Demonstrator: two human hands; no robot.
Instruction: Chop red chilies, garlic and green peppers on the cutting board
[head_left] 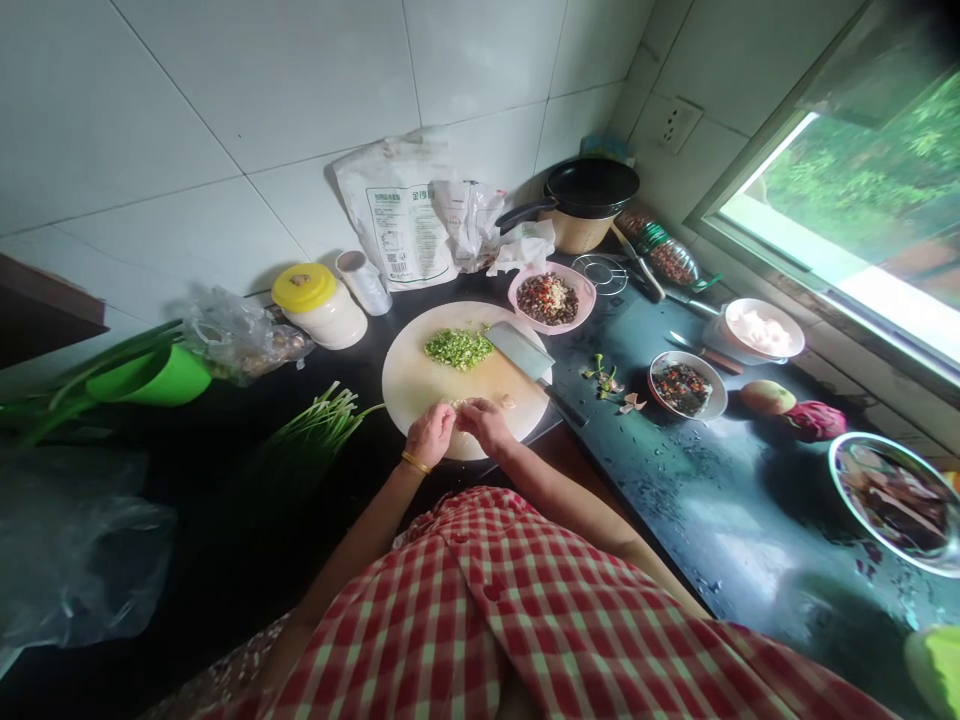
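Observation:
Both hands meet over the near part of the round white cutting board (409, 345). My left hand (430, 436), with a yellow bracelet at its wrist, is closed in a pinch. Opposite it, the fingers of my right hand (485, 424) are bent and pinching too. Between the fingertips is a small pale piece that looks like a garlic clove (457, 404), mostly hidden. Another pale clove (508, 402) lies on the board just right of my right hand. Farther back is a pile of chopped green herbs (459, 348). A cleaver (519, 350) rests across the board's right side, its handle over the edge.
Spring onions (322, 420) lie left of the board. A yellow-lidded jar (321, 308) and a plastic-wrap roll (364, 282) stand behind. Beyond the cleaver are a pink bowl (586, 300), vegetable scraps (604, 378), a small bowl (718, 398) and a knife (709, 353).

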